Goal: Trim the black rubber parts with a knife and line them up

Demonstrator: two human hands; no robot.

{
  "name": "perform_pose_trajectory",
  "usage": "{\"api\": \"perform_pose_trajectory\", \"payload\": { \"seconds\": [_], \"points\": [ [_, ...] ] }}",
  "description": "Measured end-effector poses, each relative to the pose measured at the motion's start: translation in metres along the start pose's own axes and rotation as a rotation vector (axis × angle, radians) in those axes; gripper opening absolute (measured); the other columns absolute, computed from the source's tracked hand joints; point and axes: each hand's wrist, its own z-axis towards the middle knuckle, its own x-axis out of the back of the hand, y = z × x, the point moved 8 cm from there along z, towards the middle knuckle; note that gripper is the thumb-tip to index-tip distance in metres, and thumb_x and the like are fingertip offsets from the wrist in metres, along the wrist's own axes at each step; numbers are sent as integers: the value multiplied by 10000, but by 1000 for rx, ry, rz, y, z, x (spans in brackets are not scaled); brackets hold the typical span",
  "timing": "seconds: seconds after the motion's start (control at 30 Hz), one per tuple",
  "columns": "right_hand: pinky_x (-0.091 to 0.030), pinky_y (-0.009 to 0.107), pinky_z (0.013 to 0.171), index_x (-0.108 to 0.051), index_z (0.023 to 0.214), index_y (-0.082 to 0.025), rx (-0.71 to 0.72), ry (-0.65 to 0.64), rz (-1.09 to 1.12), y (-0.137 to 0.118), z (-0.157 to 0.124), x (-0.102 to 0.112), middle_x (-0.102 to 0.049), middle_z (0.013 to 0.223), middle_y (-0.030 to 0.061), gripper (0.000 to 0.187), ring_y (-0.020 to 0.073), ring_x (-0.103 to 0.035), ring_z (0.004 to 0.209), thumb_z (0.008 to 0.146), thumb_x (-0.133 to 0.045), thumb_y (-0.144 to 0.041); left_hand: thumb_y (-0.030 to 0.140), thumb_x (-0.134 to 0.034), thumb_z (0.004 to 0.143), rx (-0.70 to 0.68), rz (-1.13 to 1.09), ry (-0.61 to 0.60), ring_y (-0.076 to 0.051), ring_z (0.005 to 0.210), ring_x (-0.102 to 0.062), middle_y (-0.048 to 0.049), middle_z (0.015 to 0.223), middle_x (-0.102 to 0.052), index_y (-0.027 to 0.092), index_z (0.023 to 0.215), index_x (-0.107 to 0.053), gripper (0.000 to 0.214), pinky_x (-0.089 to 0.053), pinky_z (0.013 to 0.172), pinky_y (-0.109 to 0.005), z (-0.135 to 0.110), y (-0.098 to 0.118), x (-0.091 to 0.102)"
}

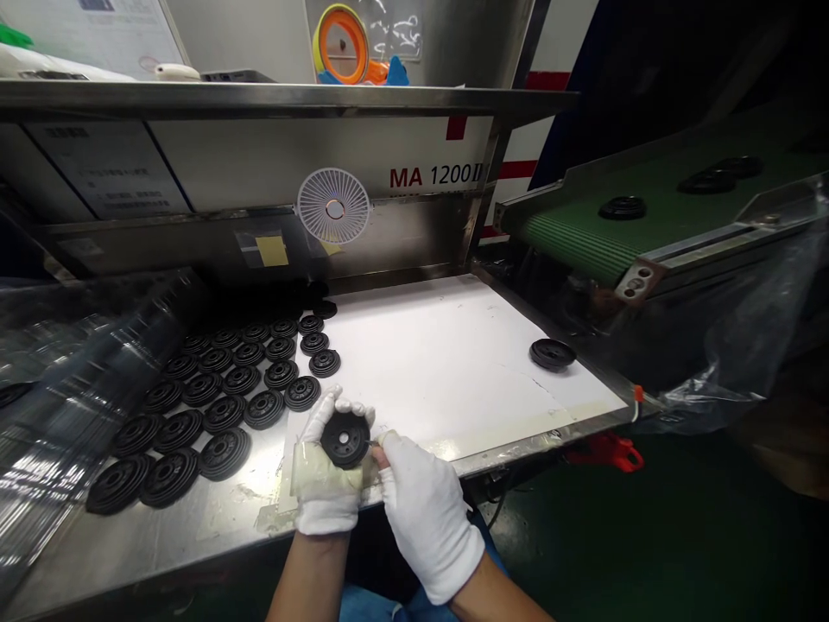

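My left hand (pixel 324 479), in a white glove with tape around it, holds a black ribbed rubber wheel-shaped moulding (pixel 345 439) by its rim. My right hand (pixel 424 510), also white-gloved, pinches a thin metal tool tip (pixel 372 443) against the moulding's right edge. Most of the tool is hidden by the fingers. Just beyond my hands, several matching black mouldings (pixel 241 380) lie in rows on a steel table (pixel 194 527). A white sheet (pixel 446 354) covers the table's right part, with one moulding (pixel 553 353) lying on it.
A green conveyor belt (pixel 583 229) at the right carries several black mouldings (pixel 622 207). Clear plastic sheeting (pixel 78 380) lies at the left, and a plastic bag (pixel 731 345) hangs below the conveyor. A steel shelf (pixel 272 99) runs above the table. A red clamp (pixel 609 451) sits below the table edge.
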Motion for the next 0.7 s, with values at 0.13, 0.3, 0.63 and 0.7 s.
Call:
{"api": "perform_pose_trajectory", "payload": {
  "seconds": [0.13,0.3,0.63,0.7],
  "points": [
    [-225,268,541,-529,802,-242,-24,5,-43,0,-2,-5,-603,682,-22,194,143,-520,588,928,-396,-305,135,-643,713,73,-111,54,-129,673,-595,-6,697,-589,164,872,-647,162,-535,780,-353,6,-9,4],
    [-202,280,541,-502,759,-238,23,15,-50,-4,-7,-11,-595,668,-23,211,146,-509,576,927,-388,-295,117,-594,747,145,-189,35,-154,796,-625,-31,804,-634,166,988,-644,252,-516,840,-356,1,-12,-1],
    [-218,278,558,-523,780,-236,-11,33,-54,5,-8,-9,-598,672,-16,191,147,-527,597,926,-405,-274,124,-553,776,320,-269,62,-121,636,-571,-24,651,-569,113,887,-645,144,-539,700,-314,0,-23,0],
    [-216,281,557,-516,775,-236,-2,26,-52,1,-10,-11,-592,665,-18,190,147,-528,592,923,-404,-273,120,-537,798,307,-286,109,-114,620,-565,-15,638,-556,115,837,-639,110,-540,693,-306,1,-24,0]
  ]
}}
